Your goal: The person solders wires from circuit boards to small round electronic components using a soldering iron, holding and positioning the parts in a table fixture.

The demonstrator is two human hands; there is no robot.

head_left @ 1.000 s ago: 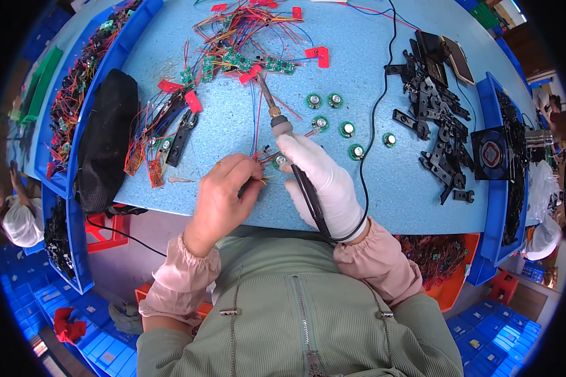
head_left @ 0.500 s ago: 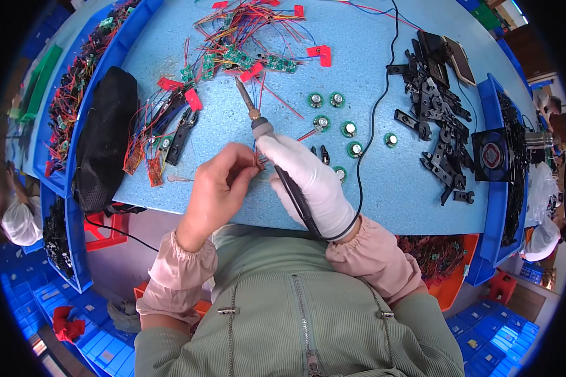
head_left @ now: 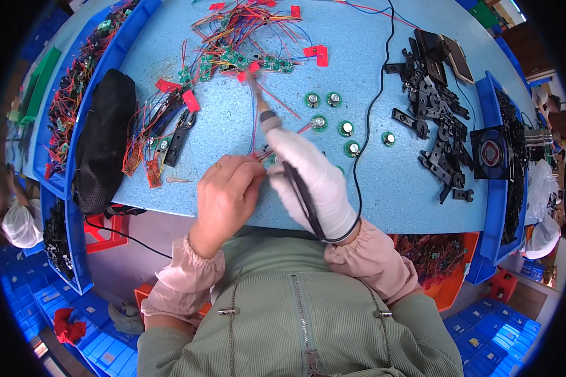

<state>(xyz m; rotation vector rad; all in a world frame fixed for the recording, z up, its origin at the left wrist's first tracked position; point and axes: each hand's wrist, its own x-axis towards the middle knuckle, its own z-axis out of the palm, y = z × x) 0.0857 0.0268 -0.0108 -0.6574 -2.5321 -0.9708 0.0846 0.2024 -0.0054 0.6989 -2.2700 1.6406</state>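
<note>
My right hand, in a white glove, is closed round a soldering iron. The iron's tip points away from me toward the boards and is smeared by motion. My bare left hand, a ring on one finger, is pinched on thin wires just left of the glove. A bit of green shows between the two hands; its shape is mostly hidden. Beyond and right of the glove lie several small round green-rimmed parts with silver centres. Green circuit boards with red, blue and yellow wires and red tabs are heaped at the far side.
A black cable crosses the blue table. Black plastic parts are piled on the right, beside a blue bin. Left are a black cloth bag, a wire-filled blue bin and wired black pieces.
My left hand has turned and its fingers have closed in toward the glove. My right hand has shifted slightly with the soldering iron, whose tip end now blurs. The small black pieces beside the glove are now covered.
</note>
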